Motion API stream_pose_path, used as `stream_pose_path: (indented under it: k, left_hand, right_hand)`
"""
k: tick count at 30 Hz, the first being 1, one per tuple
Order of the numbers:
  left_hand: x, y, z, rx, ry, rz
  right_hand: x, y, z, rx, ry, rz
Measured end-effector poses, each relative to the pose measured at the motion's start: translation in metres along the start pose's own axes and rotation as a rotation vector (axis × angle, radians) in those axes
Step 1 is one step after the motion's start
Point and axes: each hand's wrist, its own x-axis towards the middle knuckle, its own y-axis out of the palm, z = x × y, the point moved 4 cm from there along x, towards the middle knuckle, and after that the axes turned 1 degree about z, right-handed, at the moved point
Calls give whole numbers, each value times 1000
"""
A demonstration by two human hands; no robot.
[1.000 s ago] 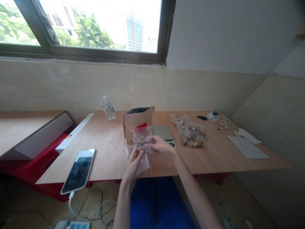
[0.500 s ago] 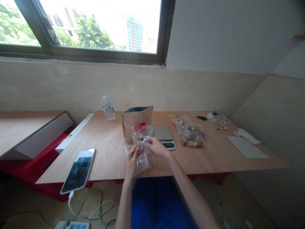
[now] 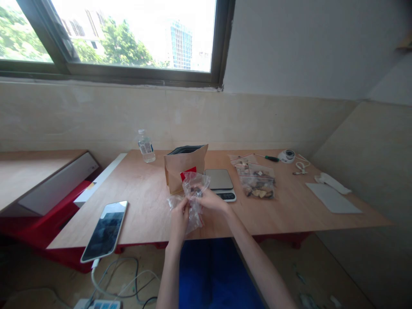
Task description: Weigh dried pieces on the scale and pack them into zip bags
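Both hands are closed on a clear plastic zip bag point(image 3: 193, 179) held just in front of a brown paper pouch point(image 3: 178, 171). My left hand point(image 3: 179, 211) pinches the bag low on its left side. From the right, my right hand point(image 3: 209, 199) grips it, fingers partly hidden by the film. Something small and dark shows inside the plastic near the right fingers, too blurred to name. More clear plastic bags point(image 3: 194, 223) lie on the table under the hands. The pouch stands upright with its top open. Beside it sits a kitchen scale point(image 3: 219, 179).
Zip bags of dried pieces point(image 3: 259, 184) lie right of the scale. Behind them are a green-handled screwdriver point(image 3: 272, 159) and a white dome camera point(image 3: 286, 156). A water bottle point(image 3: 146, 148) stands at the back left. A phone point(image 3: 106, 231) on a cable overhangs the front edge.
The held zip bag has shifted slightly right and looks more bunched up. My right fingers have moved further behind or into the film. The left hand stays pinched, slightly to the right.
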Motion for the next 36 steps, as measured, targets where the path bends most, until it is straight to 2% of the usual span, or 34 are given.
stream_pose_path:
  k: [2, 5, 10, 16, 23, 26, 30, 36]
  left_hand:
    - [0, 1, 5, -40, -42, -41]
    - [0, 4, 9, -211, -119, -97]
    - [0, 11, 2, -453, -172, -124]
    - [-1, 14, 0, -441, -178, -167]
    - [-2, 11, 0, -460, -172, -132]
    - [-3, 12, -2, -527, -195, -152]
    - [-4, 16, -3, -599, -223, -181]
    - [-5, 11, 3, -608, -271, -255]
  right_hand:
    - [0, 0, 2, 21, -49, -12]
    - [0, -1, 5, 59, -119, -32]
    - [0, -7, 9, 91, -170, -115]
    - [0, -8, 8, 30, -127, -116]
    - [-1, -6, 16, -51, -182, 18]
    - [-1, -9, 15, -16, -156, -52]
    - [-1, -16, 9, 134, -133, -208]
    - [-7, -46, 18, 158, -169, -433]
